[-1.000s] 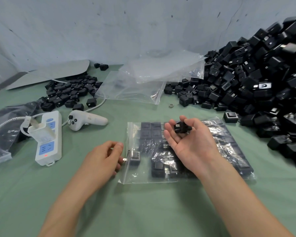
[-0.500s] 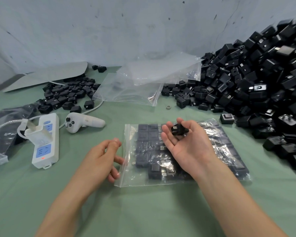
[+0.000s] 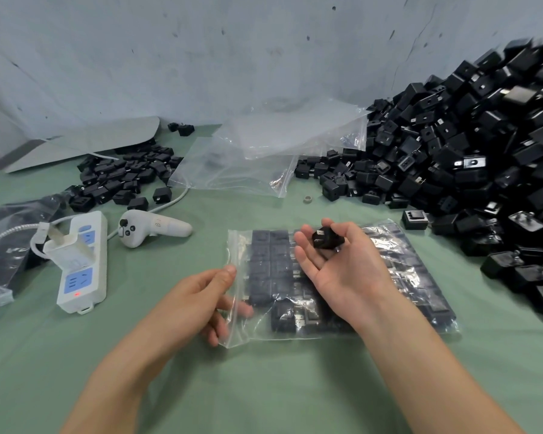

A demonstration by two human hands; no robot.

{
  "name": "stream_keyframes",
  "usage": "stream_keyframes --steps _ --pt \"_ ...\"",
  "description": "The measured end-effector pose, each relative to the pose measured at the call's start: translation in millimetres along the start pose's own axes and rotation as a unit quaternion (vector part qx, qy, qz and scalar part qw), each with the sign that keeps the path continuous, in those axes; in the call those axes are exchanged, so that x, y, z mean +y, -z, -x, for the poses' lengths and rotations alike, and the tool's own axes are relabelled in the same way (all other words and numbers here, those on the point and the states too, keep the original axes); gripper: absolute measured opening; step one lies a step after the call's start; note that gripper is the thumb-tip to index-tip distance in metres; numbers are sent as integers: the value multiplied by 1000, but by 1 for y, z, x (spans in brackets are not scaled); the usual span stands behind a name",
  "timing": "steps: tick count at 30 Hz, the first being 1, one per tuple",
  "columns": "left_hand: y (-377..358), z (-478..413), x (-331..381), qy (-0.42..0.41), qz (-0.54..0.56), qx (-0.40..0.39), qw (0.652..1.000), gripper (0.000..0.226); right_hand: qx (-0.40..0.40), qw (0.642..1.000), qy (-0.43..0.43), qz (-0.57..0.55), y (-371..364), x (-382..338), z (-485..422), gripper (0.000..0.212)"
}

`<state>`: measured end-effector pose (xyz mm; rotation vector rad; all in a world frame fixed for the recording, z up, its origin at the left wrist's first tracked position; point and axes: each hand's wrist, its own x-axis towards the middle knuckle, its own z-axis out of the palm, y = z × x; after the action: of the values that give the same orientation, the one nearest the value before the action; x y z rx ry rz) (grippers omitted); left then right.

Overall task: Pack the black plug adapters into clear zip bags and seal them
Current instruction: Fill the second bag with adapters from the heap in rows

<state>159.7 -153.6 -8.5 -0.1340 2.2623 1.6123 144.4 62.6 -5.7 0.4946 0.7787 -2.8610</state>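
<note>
We hold one black plug adapter (image 3: pixel 328 239) in the right hand (image 3: pixel 342 270), palm up, fingers curled round it, over the clear zip bag (image 3: pixel 420 277). Our left hand (image 3: pixel 198 296) pinches the bag's open mouth. The bag lies flat on the bench (image 3: pixel 279 386), rows of adapters inside. Loose adapter pile (image 3: pixel 467 151) lies right of the right fingers.

Zip bag (image 3: pixel 420 277): clear plastic, shining glossy and crinkling.
Plug adapter (image 3: pixel 326 240): black plastic, looking matt; metal prongs glinting.
Worktop (image 3: pixel 264 386): green cloth, lying matt and smooth.
Power strip (image 3: pixel 85 264): white plastic, looking smooth.
Wall (image 3: pixel 201 57): grey, showing rough flecks.
</note>
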Motion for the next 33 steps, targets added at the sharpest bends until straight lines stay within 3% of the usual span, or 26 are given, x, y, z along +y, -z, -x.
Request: stream_keyframes --steps 4,6,10,14,18,21,24,26,28,30,33 --pt "10 -2 0 -83 -88 189 974 19 -46 992 32 114 -2 1 3 18" --pt "10 0 6 -141 -45 226 963 20 -74 967 88 225 -7 6 4 22" --pt "-10 10 29 -185 108 116 970 21 -137 872 181 434 -16 25 8 34" --pt "-22 11 33 -142 179 13 973 31 -194 828 199 487 -17 35 10 33" --pt "-13 9 32 -71 311 -66 945 40 -233 788 217 527 -16 32 10 39" --pt "-4 7 24 -45 348 -95 932 42 -251 753 216 568 -13 31 10 44" --pt "8 8 16 -61 259 -40 963 30 -246 702 228 629 -8 30 10 50" --pt "21 10 8 -62 117 88 987 17 -212 652 255 682 -4 26 9 52" --pt "34 11 -3 -38 -32 200 979 18 -171 588 294 734 1 21 7 49" --pt "35 15 -11 -11 -98 218 971 25 -136 536 307 775 6 17 3 48" --pt "26 19 -16 -6 -117 183 976 24 -88 480 293 822 9 15 0 48"
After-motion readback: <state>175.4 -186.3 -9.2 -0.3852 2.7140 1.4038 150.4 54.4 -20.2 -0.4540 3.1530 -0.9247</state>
